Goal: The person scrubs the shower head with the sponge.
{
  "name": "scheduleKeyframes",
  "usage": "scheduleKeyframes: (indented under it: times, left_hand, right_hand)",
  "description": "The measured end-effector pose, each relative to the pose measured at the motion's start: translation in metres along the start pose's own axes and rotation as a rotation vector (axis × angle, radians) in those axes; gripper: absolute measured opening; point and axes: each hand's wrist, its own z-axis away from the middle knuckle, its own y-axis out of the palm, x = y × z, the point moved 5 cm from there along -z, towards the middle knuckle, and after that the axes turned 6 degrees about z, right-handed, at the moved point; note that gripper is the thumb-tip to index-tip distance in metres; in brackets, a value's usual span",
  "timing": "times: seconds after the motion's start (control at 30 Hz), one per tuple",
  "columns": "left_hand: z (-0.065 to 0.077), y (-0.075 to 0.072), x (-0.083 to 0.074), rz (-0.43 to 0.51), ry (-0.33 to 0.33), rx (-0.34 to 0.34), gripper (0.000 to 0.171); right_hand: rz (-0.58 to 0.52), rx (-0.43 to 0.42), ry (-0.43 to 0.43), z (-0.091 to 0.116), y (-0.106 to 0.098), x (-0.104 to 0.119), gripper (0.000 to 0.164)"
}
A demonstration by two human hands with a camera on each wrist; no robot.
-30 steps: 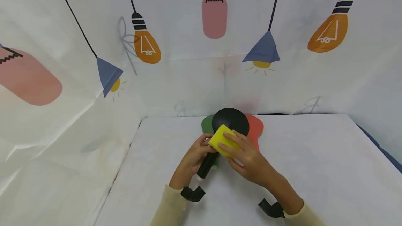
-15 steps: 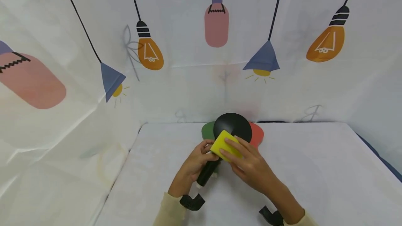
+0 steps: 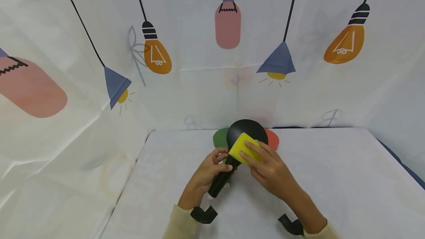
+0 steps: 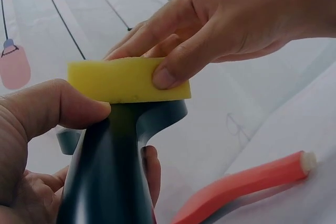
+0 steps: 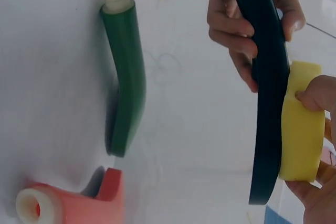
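Note:
My left hand (image 3: pixel 212 166) grips the handle of a black paddle (image 3: pixel 248 130) and holds it tilted above the table. My right hand (image 3: pixel 258 162) pinches a yellow sponge (image 3: pixel 243 148) and presses it flat on the lower part of the black blade. The left wrist view shows the sponge (image 4: pixel 126 80) lying across the paddle's neck (image 4: pixel 113 166), under the right hand's fingers (image 4: pixel 173 72). In the right wrist view, the sponge (image 5: pixel 302 124) sits against the blade's edge (image 5: pixel 265 87).
A green paddle (image 3: pixel 218 139) and a red paddle (image 3: pixel 273 140) lie on the white table (image 3: pixel 332 172) behind the black one. Both show in the right wrist view, green (image 5: pixel 128 77) and red (image 5: pixel 73 203). A lamp-printed backdrop (image 3: pixel 199 65) closes off the back and left.
My right hand has slid the sponge up from the paddle's neck onto the blade. The left hand keeps its grip on the handle.

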Motion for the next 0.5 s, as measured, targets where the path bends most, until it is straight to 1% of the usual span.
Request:
scheduleKeyframes:
  times: [0.1,0.13,0.27,0.4,0.43,0.5]
  left_hand:
    - [-0.001,0.002,0.001,-0.005,-0.002,0.0,0.054]
    - [-0.001,0.003,0.002,-0.007,-0.004,0.001,0.055]
    - [-0.001,0.005,0.003,-0.013,-0.016,0.009,0.057]
    - [0.0,0.005,0.003,-0.03,-0.014,0.018,0.057]
    - [0.0,0.004,0.003,-0.038,-0.013,0.02,0.057]
    - [0.0,0.004,0.003,-0.051,-0.01,0.029,0.057]
  right_hand:
    - [0.001,-0.053,-0.006,0.001,-0.004,-0.008,0.036]
    - [-0.001,-0.073,-0.006,0.001,-0.005,-0.011,0.034]
    - [-0.008,-0.127,0.017,0.004,-0.01,-0.021,0.041]
    - [-0.016,-0.12,0.061,0.007,-0.012,-0.03,0.033]
    - [-0.015,-0.112,0.074,0.007,-0.012,-0.033,0.036]
    - [-0.009,-0.1,0.105,0.008,-0.012,-0.038,0.05]
